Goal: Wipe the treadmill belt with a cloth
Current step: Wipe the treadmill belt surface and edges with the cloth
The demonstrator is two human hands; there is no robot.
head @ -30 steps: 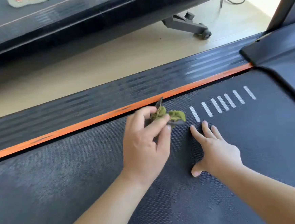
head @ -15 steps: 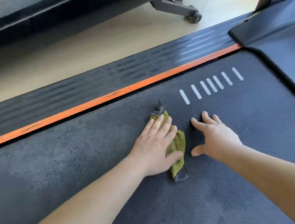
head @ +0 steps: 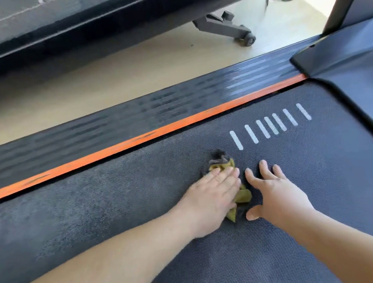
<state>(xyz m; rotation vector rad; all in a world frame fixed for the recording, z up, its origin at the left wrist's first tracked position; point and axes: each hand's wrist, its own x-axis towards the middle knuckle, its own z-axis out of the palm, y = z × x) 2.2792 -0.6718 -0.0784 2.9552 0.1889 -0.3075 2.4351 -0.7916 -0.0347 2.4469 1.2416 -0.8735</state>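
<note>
L hand (head: 210, 197) fingers straight & together, pressing flat on the bunched green cloth (head: 241, 196) to drag it over the belt (head: 119, 213), R hand (head: 277, 199) fingers spread flat on the belt just beside, prob bracing, w/ white dashes (head: 269, 126) & orange strip (head: 136, 140) beyond

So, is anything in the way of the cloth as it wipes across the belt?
The left hand presses flat on the cloth. The right hand lies on the belt just right of it; elsewhere only bare belt shows.
</note>
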